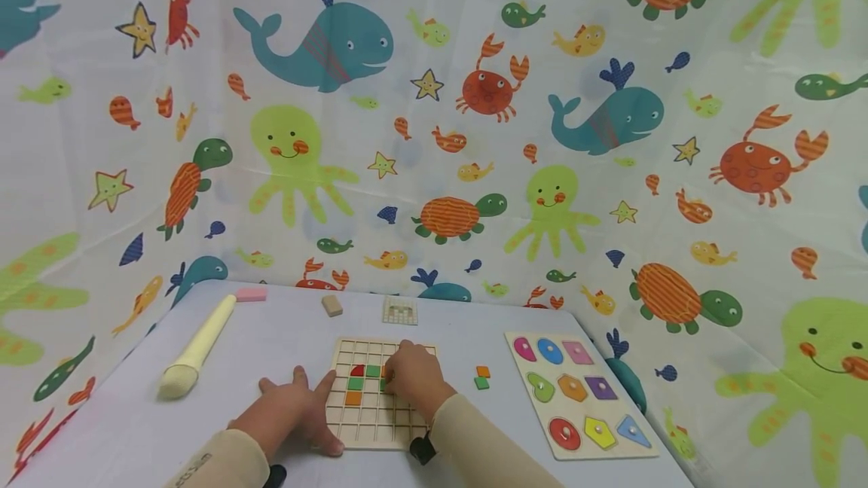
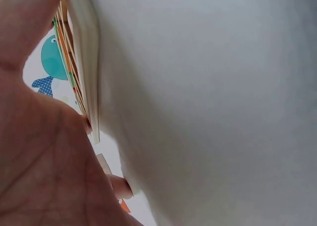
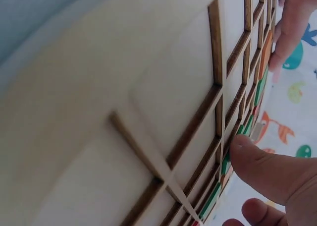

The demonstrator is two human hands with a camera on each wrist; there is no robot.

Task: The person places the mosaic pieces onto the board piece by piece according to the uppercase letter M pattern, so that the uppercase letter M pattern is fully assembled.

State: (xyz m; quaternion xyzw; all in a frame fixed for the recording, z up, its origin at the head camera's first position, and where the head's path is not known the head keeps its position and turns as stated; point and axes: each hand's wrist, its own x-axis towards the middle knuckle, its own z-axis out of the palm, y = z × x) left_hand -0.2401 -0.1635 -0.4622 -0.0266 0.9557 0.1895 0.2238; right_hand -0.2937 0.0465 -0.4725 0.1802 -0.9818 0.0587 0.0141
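A wooden grid board (image 1: pixel 377 435) lies on the white table with green, orange and red pieces in its cells. My left hand (image 1: pixel 291 413) rests with spread fingers along the board's left edge; its palm (image 2: pixel 49 156) fills the side of the left wrist view. My right hand (image 1: pixel 417 379) reaches over the board, fingers bent down at a small green tile (image 1: pixel 383 385) right of the middle. In the right wrist view the thumb (image 3: pixel 257 161) lies against the green pieces; part of the grip is hidden. A red quarter-round piece (image 1: pixel 357 371) sits toward the upper left.
An orange tile (image 1: pixel 483 371) and a green tile (image 1: pixel 481 382) lie right of the board. Further right is a shape puzzle (image 1: pixel 556 439). A cream microphone-shaped object (image 1: pixel 200 345) lies left. Behind stand a pink block (image 1: pixel 251 294), a wooden block (image 1: pixel 332 305) and a small patterned card (image 1: pixel 400 311).
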